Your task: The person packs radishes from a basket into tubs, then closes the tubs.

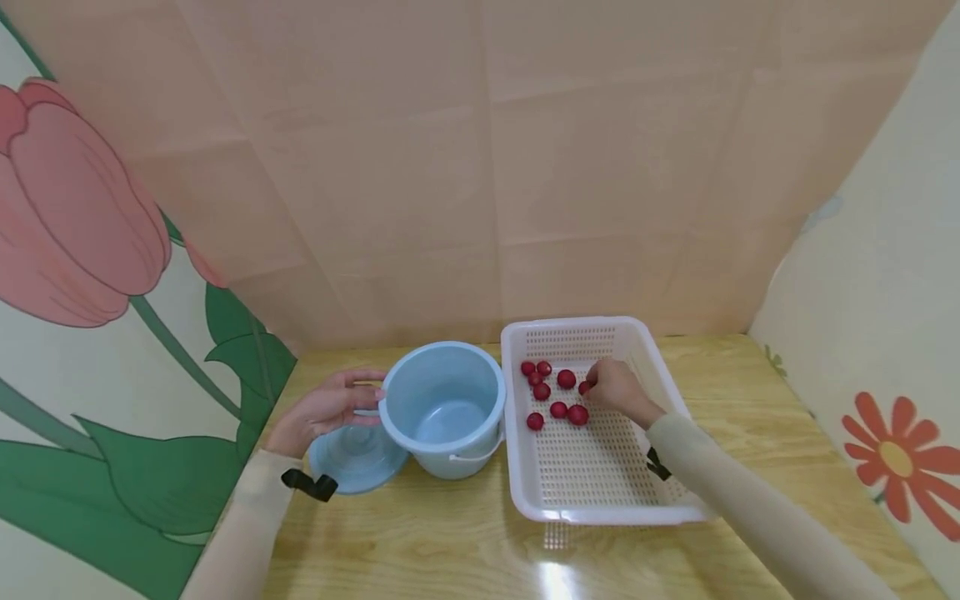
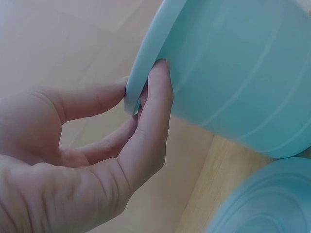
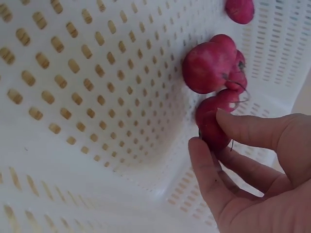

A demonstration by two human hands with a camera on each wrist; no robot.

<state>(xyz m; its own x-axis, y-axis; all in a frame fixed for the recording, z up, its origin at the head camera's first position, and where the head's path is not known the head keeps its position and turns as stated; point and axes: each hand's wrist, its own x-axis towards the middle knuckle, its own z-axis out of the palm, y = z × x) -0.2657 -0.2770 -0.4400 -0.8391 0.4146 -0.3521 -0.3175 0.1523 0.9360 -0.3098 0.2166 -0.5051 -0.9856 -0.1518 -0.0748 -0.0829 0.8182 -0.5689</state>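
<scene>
My left hand (image 1: 337, 408) pinches the rim of a light blue bucket (image 1: 450, 450); in the left wrist view the thumb and fingers lie on either side of that rim. The bucket stands upright with no lid on, and its inside looks bare. Over the white perforated basket (image 1: 525, 492), my right hand (image 1: 617, 390) holds a red radish (image 3: 214, 132) between thumb and fingers. Several other radishes (image 1: 577, 415) lie loose on the basket's floor, mostly to the left of that hand. A thin root trails from one radish (image 3: 206, 68) in the right wrist view.
A round blue lid (image 1: 356, 462) lies on the wooden table (image 1: 420, 542), left of the bucket and below my left hand. The bucket's handle (image 1: 480, 457) hangs down at its front right, close to the basket. A brown-covered wall (image 1: 480, 208) rises behind.
</scene>
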